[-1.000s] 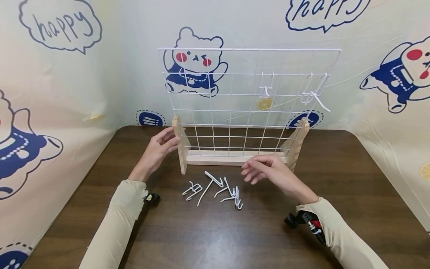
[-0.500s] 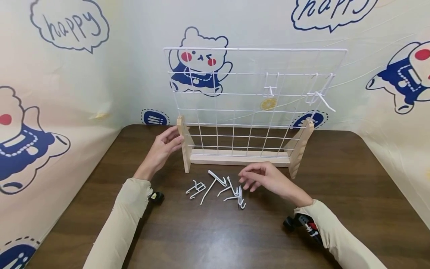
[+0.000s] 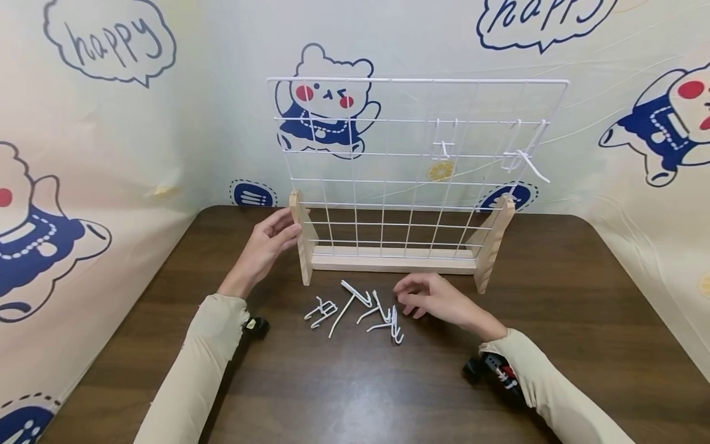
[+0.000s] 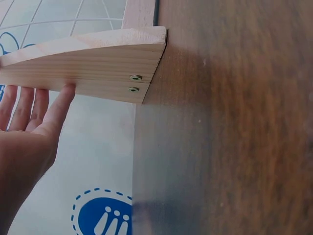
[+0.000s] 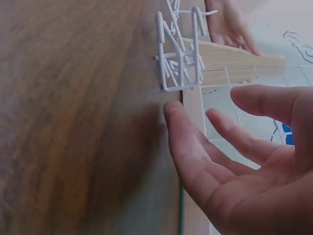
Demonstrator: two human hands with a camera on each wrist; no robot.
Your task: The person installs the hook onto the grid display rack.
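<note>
Hooks [image 3: 355, 292] lie between your hands; your left hand [image 3: 265, 243] touches the stand [image 3: 388, 265]

Four white hooks lie loose on the table, in front of the stand and nearer your right hand [image 3: 435, 299] than your left. The nearest hook [image 3: 394, 320] sits just off your right fingertips; your right wrist view shows a narrow gap between them. That hand grips nothing: its fingers are loosely bent, thumb and fingers apart, low over the table.

Your left hand is well apart from your right, at the stand's left panel [image 3: 303, 246]. Its fingers are extended, with fingertips against the panel's outer face, not wrapped round it. Your left wrist view also shows two screws [image 4: 135, 78] low on that face, close to the table.

The stand is upright, with a white grid [image 3: 416, 80] rising between the left panel and the right panel [image 3: 493, 246]. Two hung hooks [image 3: 524, 157] are on the grid's right half, above and beyond your right hand, one near the grid's right edge.

Under everything is a dark brown wood-grain table [image 3: 355, 388], its surface catching a pale glare near you. Behind and to both sides, a pale wall [image 3: 222, 111] carries printed bears [image 3: 318, 128] in blue, "happy" bubbles [image 3: 111, 40] and an orange slice [image 3: 442, 171]. Your sleeves [image 3: 191, 370] are light beige, with a black device [image 3: 501, 373] at your right wrist.
</note>
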